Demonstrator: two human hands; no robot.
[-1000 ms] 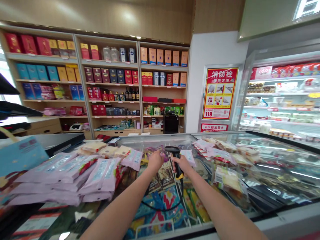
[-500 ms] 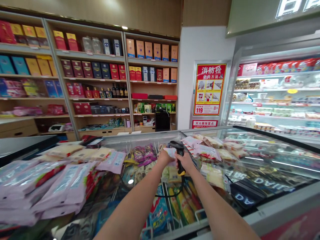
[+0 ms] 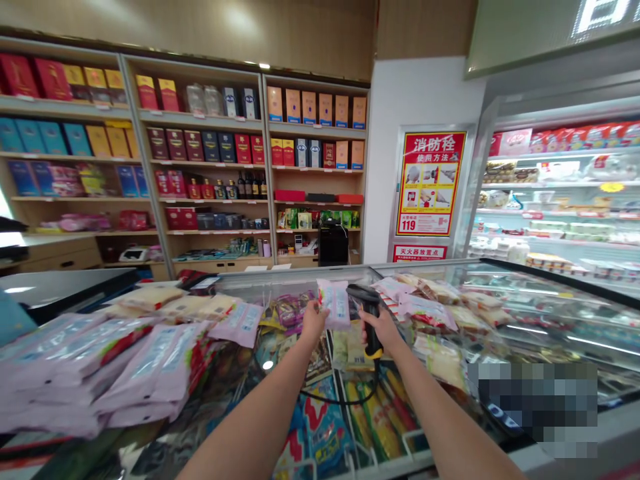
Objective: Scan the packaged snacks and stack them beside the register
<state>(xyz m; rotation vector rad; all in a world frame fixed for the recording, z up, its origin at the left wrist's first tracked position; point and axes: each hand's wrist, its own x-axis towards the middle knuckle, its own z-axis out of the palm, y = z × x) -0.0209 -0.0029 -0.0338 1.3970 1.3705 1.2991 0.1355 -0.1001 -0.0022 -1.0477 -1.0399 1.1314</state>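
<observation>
My left hand (image 3: 314,321) pinches the left edge of a small pale pink packet (image 3: 335,304) with blue print, held up over the glass-topped freezer. Beside it, my right hand (image 3: 381,328) is wrapped round the handle of a black and yellow barcode scanner (image 3: 371,313), whose head is close to the packet's right side. A black cable (image 3: 330,401) loops from the scanner's base across the glass. To the left lies a heap of similar pink packets (image 3: 145,367), and more pink and clear packets (image 3: 425,307) lie to the right.
Beneath the glass are corn packs (image 3: 373,420) and blue bags (image 3: 320,427). A dark object (image 3: 505,400), partly pixelated, lies at the right front. Behind the freezer stand shelves of boxed bottles (image 3: 215,147), and a lit chiller (image 3: 560,193) is at the right.
The packet has come up upright, its printed face now in plain view. My hands have moved slightly apart, the scanner shifting right. The whole view has also shifted a little.
</observation>
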